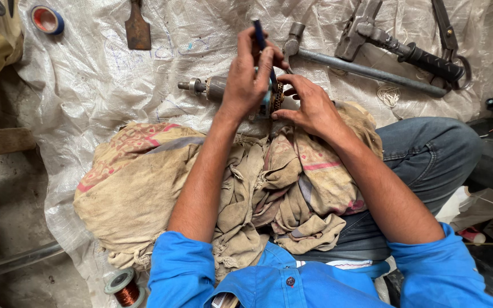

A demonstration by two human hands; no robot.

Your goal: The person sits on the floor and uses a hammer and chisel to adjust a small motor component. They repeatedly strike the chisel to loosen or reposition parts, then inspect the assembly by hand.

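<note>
White woven sheeting is spread over the floor, with a tan cloth bunched over the lap at centre frame.

- Left hand: seen at upper centre, fingers closed round a thin blue tool held upright, its tip against the rotor.
- Right hand: placed just right of the left, fingers curled on the rotor's winding end.
- Rotor: a motor armature, laid across the sheeting above the cloth, shaft pointing left; its middle is hidden by the hands.
- Hammer: long steel handle, upper right, beside the right hand.
- Chisel: top, left of centre.
- Tape roll: blue, upper left corner.
- Copper wire spool: bottom left, by the blue sleeve.
</note>
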